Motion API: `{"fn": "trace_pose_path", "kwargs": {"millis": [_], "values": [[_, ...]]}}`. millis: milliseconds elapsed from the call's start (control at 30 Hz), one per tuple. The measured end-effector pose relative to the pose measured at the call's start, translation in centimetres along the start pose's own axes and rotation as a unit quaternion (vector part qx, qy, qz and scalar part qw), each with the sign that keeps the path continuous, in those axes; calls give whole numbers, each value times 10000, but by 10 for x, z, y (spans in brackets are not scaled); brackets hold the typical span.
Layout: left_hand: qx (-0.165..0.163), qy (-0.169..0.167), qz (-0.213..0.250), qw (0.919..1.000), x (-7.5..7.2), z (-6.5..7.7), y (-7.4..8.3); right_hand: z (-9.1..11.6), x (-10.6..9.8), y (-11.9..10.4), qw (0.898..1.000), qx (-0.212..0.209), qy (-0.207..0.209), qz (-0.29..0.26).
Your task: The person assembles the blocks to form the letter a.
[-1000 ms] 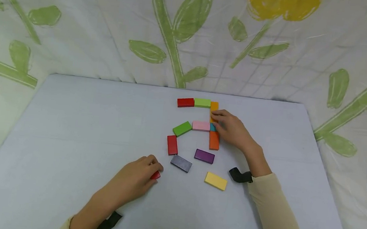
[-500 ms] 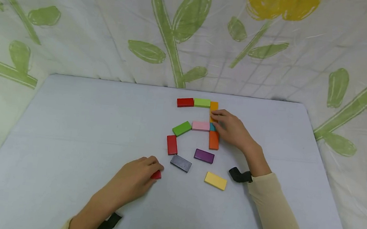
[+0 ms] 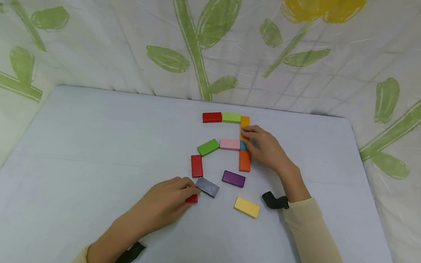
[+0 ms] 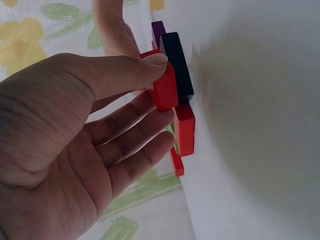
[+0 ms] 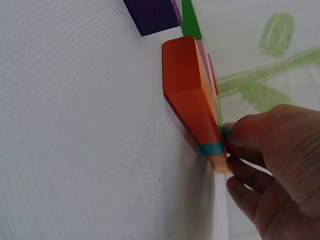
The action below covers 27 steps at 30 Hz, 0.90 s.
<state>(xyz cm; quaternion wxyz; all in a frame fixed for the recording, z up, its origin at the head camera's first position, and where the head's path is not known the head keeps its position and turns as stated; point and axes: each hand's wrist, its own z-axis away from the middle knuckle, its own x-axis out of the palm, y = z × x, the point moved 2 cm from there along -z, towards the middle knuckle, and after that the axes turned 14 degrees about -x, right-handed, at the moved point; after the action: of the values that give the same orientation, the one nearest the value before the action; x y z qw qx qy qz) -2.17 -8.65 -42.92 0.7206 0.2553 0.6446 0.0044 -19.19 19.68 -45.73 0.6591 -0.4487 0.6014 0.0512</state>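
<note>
My left hand (image 3: 164,200) pinches a red domino block (image 4: 164,90) between thumb and fingers, just below the grey domino block (image 3: 207,187) in the head view. In the left wrist view the held block overlaps the grey one, and I cannot tell whether they touch. My right hand (image 3: 267,149) rests at the right side of the pattern, its fingertips on the orange-yellow block (image 3: 245,121) and its thumb at the teal block (image 5: 212,149). The hand partly hides both. An orange block (image 3: 245,161) adjoins the teal one.
A red block (image 3: 211,117) and a light green block (image 3: 231,117) form the far row. Pink (image 3: 230,144), green (image 3: 208,147) and red (image 3: 197,166) blocks curve down to the grey one. Purple (image 3: 234,178) and yellow (image 3: 247,207) blocks lie apart on the white table (image 3: 99,151).
My left hand has moved to the right and slightly away from me, bringing the red domino block close to the grey one. The right hand has stayed in place.
</note>
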Motion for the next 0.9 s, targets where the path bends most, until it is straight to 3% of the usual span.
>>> {"fn": "trace_pose_path", "kwargs": {"millis": [300, 533, 900], "values": [[377, -176, 45, 9991, 8, -13, 16, -2, 0, 0, 10000, -51, 36, -34], [773, -674, -206, 9945, 23, -16, 35, -3, 0, -1, 10000, -17, 49, -35], [969, -1015, -400, 9893, 35, -23, 50, -1, 1, -1, 10000, 52, 27, -64]]}}
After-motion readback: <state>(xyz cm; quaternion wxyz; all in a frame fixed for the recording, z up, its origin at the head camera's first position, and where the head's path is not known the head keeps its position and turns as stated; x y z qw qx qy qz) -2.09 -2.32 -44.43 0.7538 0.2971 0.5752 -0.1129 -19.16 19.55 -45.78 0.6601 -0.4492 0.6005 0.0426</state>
